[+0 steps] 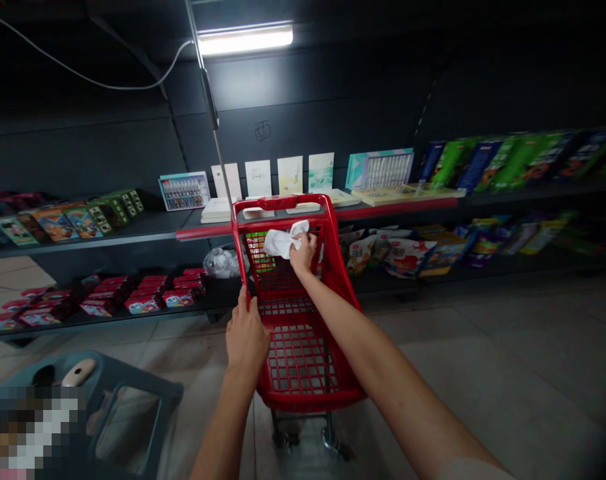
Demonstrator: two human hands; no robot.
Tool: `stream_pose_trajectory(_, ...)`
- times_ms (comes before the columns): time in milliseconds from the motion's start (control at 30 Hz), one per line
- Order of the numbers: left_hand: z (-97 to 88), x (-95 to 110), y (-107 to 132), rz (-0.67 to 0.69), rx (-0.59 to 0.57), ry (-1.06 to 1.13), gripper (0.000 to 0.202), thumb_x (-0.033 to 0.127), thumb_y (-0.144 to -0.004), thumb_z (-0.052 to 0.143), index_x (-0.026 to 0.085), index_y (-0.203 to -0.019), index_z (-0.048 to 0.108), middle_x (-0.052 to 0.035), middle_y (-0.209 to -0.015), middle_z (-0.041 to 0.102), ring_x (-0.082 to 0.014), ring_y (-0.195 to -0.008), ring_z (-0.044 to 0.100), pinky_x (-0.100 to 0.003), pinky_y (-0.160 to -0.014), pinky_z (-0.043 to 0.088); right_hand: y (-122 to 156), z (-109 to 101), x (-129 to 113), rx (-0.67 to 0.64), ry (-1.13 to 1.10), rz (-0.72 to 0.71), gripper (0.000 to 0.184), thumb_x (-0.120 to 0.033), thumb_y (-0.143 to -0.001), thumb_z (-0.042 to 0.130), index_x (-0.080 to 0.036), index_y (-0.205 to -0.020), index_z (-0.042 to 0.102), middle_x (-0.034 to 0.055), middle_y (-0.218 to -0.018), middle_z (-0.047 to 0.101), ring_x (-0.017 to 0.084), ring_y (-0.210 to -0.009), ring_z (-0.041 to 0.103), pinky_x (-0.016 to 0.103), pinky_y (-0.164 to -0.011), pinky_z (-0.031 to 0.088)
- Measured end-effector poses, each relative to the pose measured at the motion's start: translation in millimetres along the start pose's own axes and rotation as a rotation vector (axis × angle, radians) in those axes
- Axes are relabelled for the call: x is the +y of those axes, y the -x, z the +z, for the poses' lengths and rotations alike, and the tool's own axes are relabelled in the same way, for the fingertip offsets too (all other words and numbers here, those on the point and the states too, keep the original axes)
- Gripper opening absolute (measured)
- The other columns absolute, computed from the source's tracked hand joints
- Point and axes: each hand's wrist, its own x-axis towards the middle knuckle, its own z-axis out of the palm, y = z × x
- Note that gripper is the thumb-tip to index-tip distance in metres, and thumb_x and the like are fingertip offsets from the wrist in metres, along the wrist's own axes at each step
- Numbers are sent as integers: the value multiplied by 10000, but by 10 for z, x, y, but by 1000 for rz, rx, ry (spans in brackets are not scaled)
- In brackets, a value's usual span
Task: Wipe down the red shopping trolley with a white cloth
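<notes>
Your right hand [303, 253] is closed tight on a white cloth [280, 243], and the cloth is up against the inside of the far end of a small red cart [350, 293]. Your left hand [247, 337] is on the left side of the cart, but I cannot tell how tight it holds. Past the cart, a long shelf [403, 208] holds cards [290, 175] and boxes [184, 191]. The words on them are too small to read. A blue stool [133, 393] stands on the floor to your left.
</notes>
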Motion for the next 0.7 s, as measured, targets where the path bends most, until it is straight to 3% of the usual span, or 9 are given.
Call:
stream_pose_trajectory(67, -46, 58, -14, -29, 13, -68, 484, 81, -901, 482, 196, -1351, 620, -110, -1698, 351, -310, -1340, 584, -473, -1026, 585, -27, -40, -60, 126, 5, 18, 386, -107, -857, 506, -174, -1221, 617, 154, -1342, 469, 241, -1268, 527, 341, -1142, 393)
stream_pose_trajectory(133, -63, 98, -40, -41, 35, -112, 409, 85, -892, 496, 175, -1256, 660, -128, -1652, 413, -319, -1324, 580, -480, -1020, 581, -36, -69, -89, 148, 35, 45, 444, -116, -880, 482, -173, -1310, 578, 170, -1384, 456, 256, -1294, 516, 367, -1144, 388)
stream_pose_trajectory(233, -31, 109, -85, -52, 60, -97, 455, 74, -876, 509, 158, -1305, 637, -165, -1634, 413, -333, -1385, 530, -491, -1063, 552, 58, -90, -14, -27, 151, 48, 441, -124, -878, 502, -177, -1304, 603, 172, -1364, 495, 282, -1272, 519, 408, -1121, 403)
stream_pose_trajectory(333, 25, 71, -116, -12, 50, -51, 628, 53, -848, 547, 167, -1465, 535, -165, -1688, 334, -341, -1561, 329, -498, -1185, 459, 267, -109, 203, -234, 281, 41, 421, -145, -851, 562, -215, -1257, 648, 137, -1341, 539, 276, -1206, 542, 398, -1059, 459)
stream_pose_trajectory(433, 47, 34, -121, 35, -1, -13, 714, 38, -832, 578, 180, -1526, 484, -136, -1741, 245, -322, -1618, 212, -501, -1236, 411, 441, -117, 435, -289, 305, 87, 417, -173, -804, 625, -227, -1216, 668, 120, -1318, 554, 252, -1079, 588, 369, -958, 515)
stream_pose_trajectory(567, 36, 48, -105, -18, -49, 78, 681, 40, -871, 536, 244, -1520, 498, -58, -1766, 185, -275, -1582, 324, -447, -1092, 574, 428, -73, 527, -262, 290, 162, 333, -208, -795, 634, -206, -1125, 679, 118, -1228, 574, 235, -945, 608, 362, -881, 540)
stream_pose_trajectory(700, 49, 88, -93, -65, -50, 138, 611, 47, -905, 504, 280, -1468, 547, -1, -1767, 175, -278, -1505, 451, -476, -1017, 625, 158, -3, 332, -162, 245, 149, 280, -194, -878, 530, -184, -1136, 641, 136, -1197, 570, 257, -1078, 586, 368, -1004, 494)
